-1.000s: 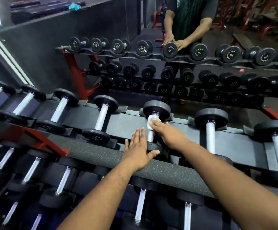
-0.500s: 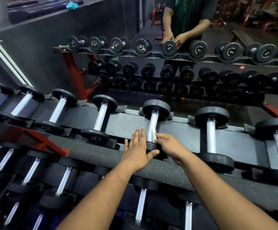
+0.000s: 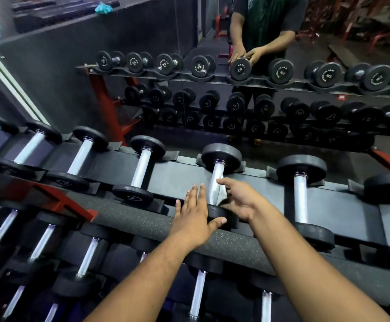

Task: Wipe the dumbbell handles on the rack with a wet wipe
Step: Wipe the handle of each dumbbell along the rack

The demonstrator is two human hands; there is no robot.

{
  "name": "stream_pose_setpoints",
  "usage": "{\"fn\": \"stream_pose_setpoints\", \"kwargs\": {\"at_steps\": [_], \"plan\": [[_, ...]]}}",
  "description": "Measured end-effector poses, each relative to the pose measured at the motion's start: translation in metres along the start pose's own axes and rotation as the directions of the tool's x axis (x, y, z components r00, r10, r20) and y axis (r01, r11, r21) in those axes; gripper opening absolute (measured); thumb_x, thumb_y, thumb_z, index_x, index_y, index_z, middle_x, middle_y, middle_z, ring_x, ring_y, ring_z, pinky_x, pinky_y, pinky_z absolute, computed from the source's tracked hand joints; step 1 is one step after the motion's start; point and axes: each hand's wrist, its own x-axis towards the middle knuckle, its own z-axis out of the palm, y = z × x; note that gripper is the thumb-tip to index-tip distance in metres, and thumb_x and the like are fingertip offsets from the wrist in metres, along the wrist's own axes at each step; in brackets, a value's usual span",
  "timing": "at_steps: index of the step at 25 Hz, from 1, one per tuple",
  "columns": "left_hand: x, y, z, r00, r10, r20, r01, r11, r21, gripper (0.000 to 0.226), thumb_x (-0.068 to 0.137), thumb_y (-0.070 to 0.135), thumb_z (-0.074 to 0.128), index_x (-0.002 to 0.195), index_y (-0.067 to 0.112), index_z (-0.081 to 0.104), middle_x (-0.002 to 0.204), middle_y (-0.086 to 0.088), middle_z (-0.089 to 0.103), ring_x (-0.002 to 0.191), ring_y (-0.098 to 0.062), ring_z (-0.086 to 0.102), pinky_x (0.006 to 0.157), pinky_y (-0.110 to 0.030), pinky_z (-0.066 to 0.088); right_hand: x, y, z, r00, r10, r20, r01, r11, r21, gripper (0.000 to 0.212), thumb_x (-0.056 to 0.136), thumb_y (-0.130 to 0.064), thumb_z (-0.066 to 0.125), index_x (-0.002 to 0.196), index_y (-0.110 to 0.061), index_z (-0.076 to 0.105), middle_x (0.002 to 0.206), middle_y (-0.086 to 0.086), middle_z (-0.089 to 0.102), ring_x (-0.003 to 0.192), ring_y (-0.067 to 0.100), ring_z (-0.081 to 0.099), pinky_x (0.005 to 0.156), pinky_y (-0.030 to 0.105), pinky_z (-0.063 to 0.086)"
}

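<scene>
Your left hand lies flat with straight fingers on the rack's padded rail, its thumb against the near weight of the dumbbell. Your right hand pinches the thin, limp wet wipe against the handle. The dumbbell looks heavy and should not roll, so wrap the wipe around the handle's middle.

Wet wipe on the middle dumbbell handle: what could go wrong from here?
1. The right hand has only a loose-looking hold on the wet wipe, with the index finger extended; it could slip off and fall behind the dumbbell handle.
2. The left hand lies flat with its thumb on the near weight head; if the dumbbell rolls in its cradle, the fingers may get pinched.
</scene>
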Motion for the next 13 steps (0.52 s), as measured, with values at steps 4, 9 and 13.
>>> {"fn": "stream_pose_setpoints", "kwargs": {"at_steps": [4, 9, 13], "plan": [[0.001, 0.001, -0.001, 1.000, 0.004, 0.009, -0.004, 1.000, 0.016, 0.105, 0.094, 0.071, 0.041, 0.157, 0.019, -0.025, 0.166, -0.004, -0.026, 0.153, -0.017, -0.022, 0.125, -0.047, -0.010, 0.023, -0.023, 0.021, 0.992, -0.058, -0.109, 0.074, 0.986, 0.147, 0.035, 0.081, -0.023, 0.075, 0.111, -0.006, 0.068, 0.101, 0.010, 0.070, 0.090, 0.025, 0.065, 0.085, 0.037, 0.052], [0.001, -0.002, -0.001, 1.000, 0.002, 0.016, -0.002, 1.000, 0.017, 0.105, 0.094, 0.072, 0.040, 0.156, 0.021, -0.026, 0.165, -0.003, -0.028, 0.153, -0.017, -0.023, 0.125, -0.048, -0.009, 0.029, -0.022, 0.013, 0.996, -0.055, -0.071, 0.063, 0.992, 0.109, 0.036, 0.084, -0.025, 0.073, 0.114, -0.006, 0.067, 0.102, 0.009, 0.072, 0.095, 0.027, 0.067, 0.090, 0.040, 0.055], [0.001, 0.000, -0.001, 1.000, 0.001, 0.028, -0.001, 1.000, 0.019, 0.104, 0.094, 0.072, 0.040, 0.156, 0.021, -0.027, 0.164, -0.002, -0.030, 0.152, -0.017, -0.024, 0.125, -0.047, -0.011, 0.028, -0.027, 0.017, 0.993, -0.087, -0.077, 0.091, 0.995, 0.046, 0.055, 0.069, -0.033, 0.082, 0.117, -0.009, 0.067, 0.109, 0.007, 0.069, 0.099, 0.024, 0.064, 0.096, 0.042, 0.052]]}}
